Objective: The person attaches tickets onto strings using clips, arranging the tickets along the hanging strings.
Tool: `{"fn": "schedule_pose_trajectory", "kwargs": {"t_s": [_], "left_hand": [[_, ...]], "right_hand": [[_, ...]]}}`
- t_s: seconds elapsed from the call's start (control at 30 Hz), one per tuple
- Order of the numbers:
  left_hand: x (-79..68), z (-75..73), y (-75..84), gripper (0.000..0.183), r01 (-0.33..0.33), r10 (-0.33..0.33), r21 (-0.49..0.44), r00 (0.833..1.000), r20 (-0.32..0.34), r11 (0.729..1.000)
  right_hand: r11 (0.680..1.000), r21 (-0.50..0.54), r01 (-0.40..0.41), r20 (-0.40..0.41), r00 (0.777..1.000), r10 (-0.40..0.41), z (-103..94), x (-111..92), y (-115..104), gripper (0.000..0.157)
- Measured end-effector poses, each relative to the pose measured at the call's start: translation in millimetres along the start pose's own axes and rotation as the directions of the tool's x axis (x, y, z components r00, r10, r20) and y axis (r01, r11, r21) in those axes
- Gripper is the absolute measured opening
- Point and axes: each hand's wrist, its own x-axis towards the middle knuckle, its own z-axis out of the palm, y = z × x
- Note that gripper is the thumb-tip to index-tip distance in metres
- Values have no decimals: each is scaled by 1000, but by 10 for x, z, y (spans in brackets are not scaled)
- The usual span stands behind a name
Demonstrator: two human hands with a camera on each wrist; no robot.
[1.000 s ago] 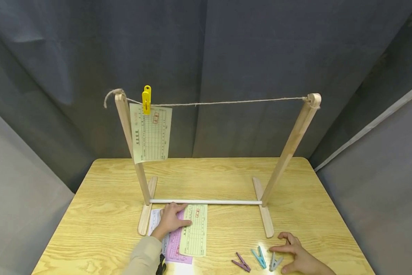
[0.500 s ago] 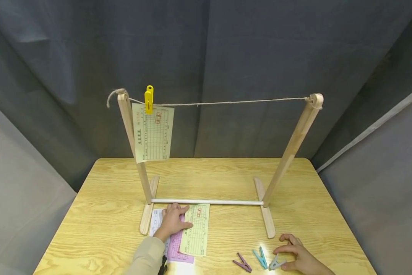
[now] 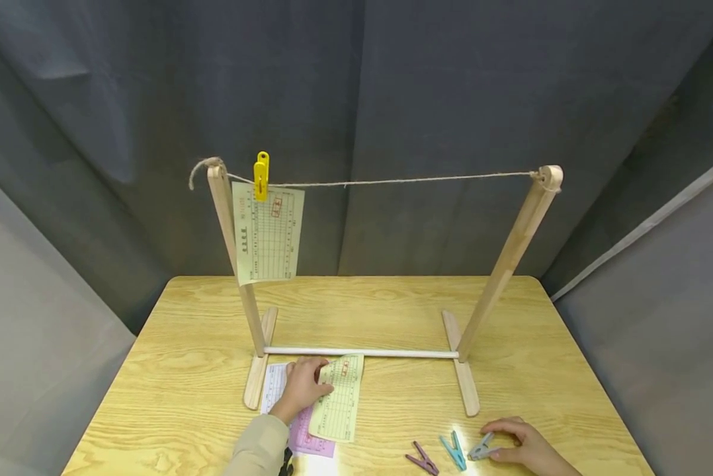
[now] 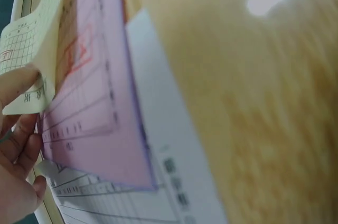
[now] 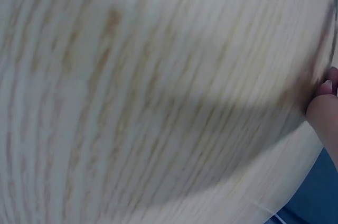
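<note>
My left hand (image 3: 303, 387) pinches the left edge of a pale yellow form slip (image 3: 340, 400). In the left wrist view that slip (image 4: 24, 42) curls up between thumb and fingers. Under it lie a pink slip (image 4: 97, 102) and a white slip (image 4: 174, 129), overlapping on the table. My right hand (image 3: 523, 446) holds a grey clothespin (image 3: 481, 447) between thumb and fingers at the front right. Beside it lie a teal clothespin (image 3: 454, 451) and a purple clothespin (image 3: 422, 459). The right wrist view shows only part of the right hand (image 5: 325, 113) at its edge.
A wooden frame with two posts (image 3: 509, 261) stands on the table (image 3: 178, 370), joined low by a white rod (image 3: 368, 352). A string (image 3: 392, 180) spans the tops. A yellow clothespin (image 3: 261, 175) hangs another yellow slip (image 3: 267, 241) at the string's left end.
My left fingers have closed on the yellow slip, and its left edge has lifted. My right hand has closed on the grey clothespin and turned it.
</note>
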Motion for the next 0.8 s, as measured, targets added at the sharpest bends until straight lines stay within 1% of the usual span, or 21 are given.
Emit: {"fn": "schedule_pose_trajectory", "kwargs": {"t_s": [0.1, 0.17, 0.23, 0.37, 0.53, 0.63, 0.7, 0.8], "left_hand": [[0, -6, 3, 40, 12, -12, -96, 1000, -6, 995], [7, -18, 11, 39, 26, -28, -178, 1000, -7, 984], [19, -32, 19, 41, 38, -39, -249, 999, 1, 968], [38, -73, 50, 52, 79, -73, -336, 997, 31, 938], [35, -129, 96, 66, 116, -100, -369, 993, 62, 922], [26, -150, 122, 63, 109, -93, -377, 994, 61, 920], [21, -167, 140, 58, 106, -91, -391, 994, 57, 914], [11, -198, 168, 52, 91, -80, -417, 996, 44, 904]], "right_hand": [[991, 123, -58, 22, 998, 56, -2, 10, -17, 39], [978, 194, -82, 36, 996, 76, -3, 21, -28, 43], [964, 243, -104, 35, 995, 99, -5, 28, -39, 46], [964, 236, -119, -14, 992, 126, -10, 28, -72, 48], [963, 240, -124, -51, 989, 140, -22, 16, -118, 44], [956, 253, -148, -72, 983, 171, -34, 13, -141, 42], [954, 245, -174, -88, 976, 201, -40, 11, -164, 44], [954, 232, -191, -93, 972, 217, -50, 12, -200, 45]]}}
